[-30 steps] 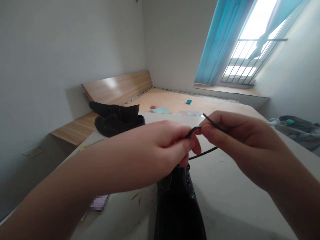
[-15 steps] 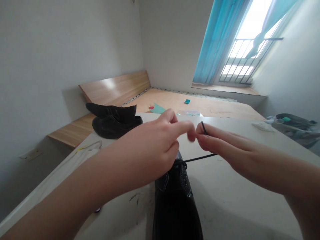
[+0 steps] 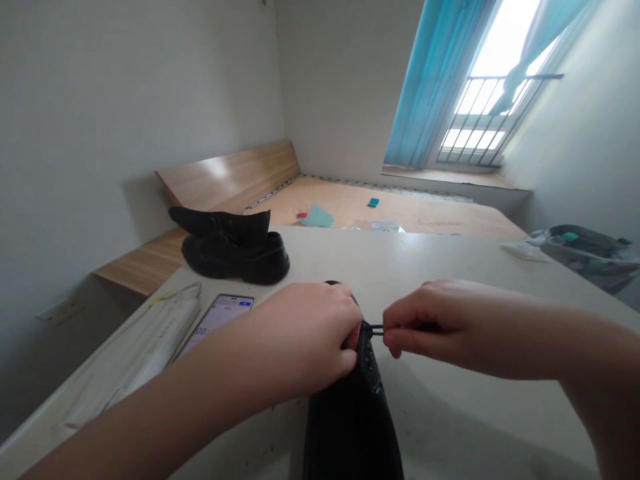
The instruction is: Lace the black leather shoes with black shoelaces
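Note:
A black leather shoe (image 3: 353,427) lies on the white table with its toe towards me. My right hand (image 3: 425,323) is closed in a pinch on the black shoelace (image 3: 376,330), whose two strands run taut sideways from the shoe's eyelets. Over the left side of the lacing, my left hand (image 3: 320,333) is curled closed against the shoe. Its own fingers hide whatever it grips there, and they cover most of the knot.
Another black shoe (image 3: 235,257) stands at the table's (image 3: 450,253) back left, with a black piece resting on top. A phone (image 3: 220,317) and a clear plastic packet (image 3: 165,333) lie left of my forearm. At the right is a lined bin (image 3: 590,253).
Both hands have come down from above the shoe and drawn apart to either side of the lacing. The lace loop on my right fingers is now two strands pulled to the right.

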`<state>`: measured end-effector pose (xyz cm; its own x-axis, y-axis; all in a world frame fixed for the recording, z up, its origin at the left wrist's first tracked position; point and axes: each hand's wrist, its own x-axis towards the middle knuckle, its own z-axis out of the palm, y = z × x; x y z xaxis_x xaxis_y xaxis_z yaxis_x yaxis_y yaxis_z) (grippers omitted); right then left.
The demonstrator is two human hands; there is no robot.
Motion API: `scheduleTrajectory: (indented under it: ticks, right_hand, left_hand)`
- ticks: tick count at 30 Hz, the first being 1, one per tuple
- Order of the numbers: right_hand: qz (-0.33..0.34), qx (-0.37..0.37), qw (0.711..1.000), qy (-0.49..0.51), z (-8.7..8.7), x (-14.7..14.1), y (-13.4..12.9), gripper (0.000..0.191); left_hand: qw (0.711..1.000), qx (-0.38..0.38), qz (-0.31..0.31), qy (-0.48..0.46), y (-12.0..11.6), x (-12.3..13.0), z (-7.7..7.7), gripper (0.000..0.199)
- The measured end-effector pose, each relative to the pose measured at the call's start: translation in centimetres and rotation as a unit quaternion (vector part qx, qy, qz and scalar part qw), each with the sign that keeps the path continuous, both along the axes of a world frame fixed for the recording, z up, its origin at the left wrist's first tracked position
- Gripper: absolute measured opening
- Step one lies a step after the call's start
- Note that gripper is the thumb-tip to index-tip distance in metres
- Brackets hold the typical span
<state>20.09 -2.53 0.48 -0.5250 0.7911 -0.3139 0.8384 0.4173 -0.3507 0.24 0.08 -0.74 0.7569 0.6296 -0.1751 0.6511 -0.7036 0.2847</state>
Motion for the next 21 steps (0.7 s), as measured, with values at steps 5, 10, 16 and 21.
scheduleTrajectory:
  ticks: [5, 10, 16, 21]
  right_hand:
    - [0.010, 0.046, 0.998, -0.043, -0.9, -0.2, -0.6, 0.030]
    - [0.016, 0.047, 0.998, -0.048, -1.4, -1.1, -0.6, 0.026]
    - [0.021, 0.007, 1.000, 0.003, -1.8, -1.1, 0.3, 0.022]
    - [0.019, -0.081, 0.996, 0.045, -2.1, -0.7, 1.2, 0.022]
  left_hand:
    - [1.000, -0.027, 0.005, 0.004, 0.0, -0.1, -0.1, 0.014]
    - [1.000, -0.017, -0.004, 0.002, 0.0, 0.0, 0.0, 0.011]
    - [0.999, 0.018, -0.026, 0.012, 0.2, 0.3, -0.4, 0.014]
    - [1.000, 0.020, -0.022, 0.004, 0.1, 0.4, -0.8, 0.017]
